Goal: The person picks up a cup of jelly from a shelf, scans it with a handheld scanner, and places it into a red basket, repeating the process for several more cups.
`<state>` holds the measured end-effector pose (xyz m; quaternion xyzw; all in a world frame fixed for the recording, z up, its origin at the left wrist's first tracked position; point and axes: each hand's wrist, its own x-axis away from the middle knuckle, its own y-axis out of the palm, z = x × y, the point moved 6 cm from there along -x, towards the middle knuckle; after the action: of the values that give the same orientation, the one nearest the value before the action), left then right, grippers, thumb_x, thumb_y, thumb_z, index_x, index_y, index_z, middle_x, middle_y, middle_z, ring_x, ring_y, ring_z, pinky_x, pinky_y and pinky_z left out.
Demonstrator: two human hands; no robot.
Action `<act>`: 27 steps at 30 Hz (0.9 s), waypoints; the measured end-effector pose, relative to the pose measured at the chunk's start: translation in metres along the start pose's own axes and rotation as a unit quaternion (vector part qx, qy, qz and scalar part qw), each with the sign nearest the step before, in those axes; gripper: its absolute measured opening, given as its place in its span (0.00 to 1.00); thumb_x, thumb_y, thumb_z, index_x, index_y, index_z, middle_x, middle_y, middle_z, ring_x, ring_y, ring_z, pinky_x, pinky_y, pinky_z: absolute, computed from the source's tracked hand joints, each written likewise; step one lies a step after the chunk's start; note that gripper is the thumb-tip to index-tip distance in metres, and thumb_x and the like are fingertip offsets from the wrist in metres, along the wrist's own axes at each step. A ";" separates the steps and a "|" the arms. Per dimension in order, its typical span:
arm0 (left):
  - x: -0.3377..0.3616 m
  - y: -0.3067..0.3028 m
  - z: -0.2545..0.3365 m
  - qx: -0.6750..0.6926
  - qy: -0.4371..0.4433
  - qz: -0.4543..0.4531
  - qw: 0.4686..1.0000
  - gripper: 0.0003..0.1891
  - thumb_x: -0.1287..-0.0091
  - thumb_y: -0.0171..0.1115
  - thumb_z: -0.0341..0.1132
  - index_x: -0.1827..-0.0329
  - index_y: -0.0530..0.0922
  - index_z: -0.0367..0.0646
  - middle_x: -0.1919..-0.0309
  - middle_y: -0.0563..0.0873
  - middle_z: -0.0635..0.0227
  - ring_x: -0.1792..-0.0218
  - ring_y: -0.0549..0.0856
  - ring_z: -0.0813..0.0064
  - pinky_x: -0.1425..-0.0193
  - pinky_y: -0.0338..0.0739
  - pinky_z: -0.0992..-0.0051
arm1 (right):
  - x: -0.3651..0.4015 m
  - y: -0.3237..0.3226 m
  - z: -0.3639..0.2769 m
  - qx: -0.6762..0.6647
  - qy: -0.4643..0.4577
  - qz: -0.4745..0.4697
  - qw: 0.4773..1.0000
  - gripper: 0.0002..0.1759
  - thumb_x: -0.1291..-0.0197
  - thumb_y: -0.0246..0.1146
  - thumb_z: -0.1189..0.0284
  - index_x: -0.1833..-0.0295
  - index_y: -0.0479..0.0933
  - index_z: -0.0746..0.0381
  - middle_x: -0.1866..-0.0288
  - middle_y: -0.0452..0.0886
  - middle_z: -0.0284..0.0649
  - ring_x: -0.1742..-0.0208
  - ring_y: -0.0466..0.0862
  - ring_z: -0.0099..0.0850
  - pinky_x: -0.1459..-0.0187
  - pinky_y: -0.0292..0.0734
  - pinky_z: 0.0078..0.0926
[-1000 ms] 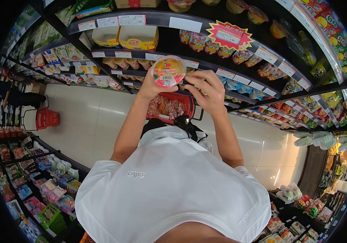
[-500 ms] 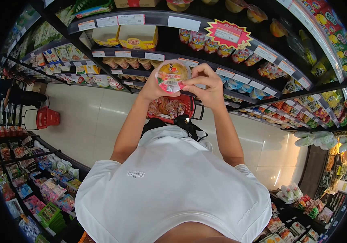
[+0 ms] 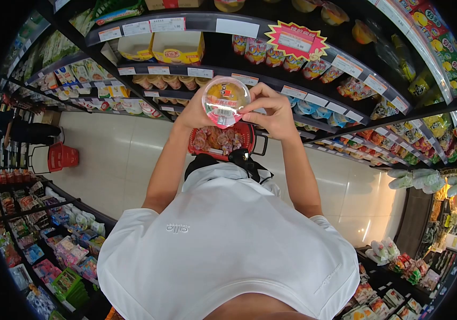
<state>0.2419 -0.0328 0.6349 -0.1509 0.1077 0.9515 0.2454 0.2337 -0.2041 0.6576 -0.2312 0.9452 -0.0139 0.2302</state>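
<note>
A round, clear fruit cup (image 3: 227,97) with yellow contents and a printed pink and white lid is held up in front of the shelves, its lid facing me. My left hand (image 3: 192,111) is wrapped around the cup's left side, with part of the fingers hidden behind it. The thumb and index finger of my right hand (image 3: 272,111) pinch the lid's edge at the lower right. Below the cup, a red shopping basket (image 3: 251,140) holds several packaged items.
Store shelves (image 3: 287,80) with price tags and packaged food curve across the front. A red starburst price sign (image 3: 296,41) sticks out from one shelf edge. Another red basket (image 3: 63,157) stands at left, near a person (image 3: 28,128). Display bins (image 3: 68,288) lie behind on both sides.
The cup has turned slightly in my hands, so its lid now faces me more squarely. My right fingers stay at its edge. The view has shifted a little.
</note>
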 end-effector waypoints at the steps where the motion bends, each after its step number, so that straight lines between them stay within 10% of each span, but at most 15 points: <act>1: 0.001 0.000 -0.001 0.005 0.002 -0.002 1.000 0.44 0.63 0.85 0.27 0.37 0.73 0.41 0.44 0.81 0.68 0.42 0.80 0.77 0.33 0.72 0.72 | 0.000 0.001 0.000 -0.015 0.009 -0.008 1.000 0.13 0.55 0.78 0.78 0.60 0.90 0.60 0.60 0.78 0.33 0.57 0.77 0.26 0.53 0.74 0.25; 27: 0.001 0.004 -0.035 0.103 -0.020 -0.031 0.994 0.48 0.67 0.87 0.28 0.36 0.73 0.42 0.44 0.83 0.68 0.43 0.82 0.75 0.35 0.75 0.70 | 0.007 -0.006 0.016 -0.033 0.060 -0.003 0.998 0.06 0.41 0.69 0.80 0.57 0.86 0.67 0.62 0.81 0.36 0.61 0.80 0.24 0.57 0.76 0.21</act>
<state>0.2473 -0.0456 0.6023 -0.1088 0.1959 0.9301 0.2909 0.2377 -0.2112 0.6414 -0.2398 0.9567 0.0029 0.1650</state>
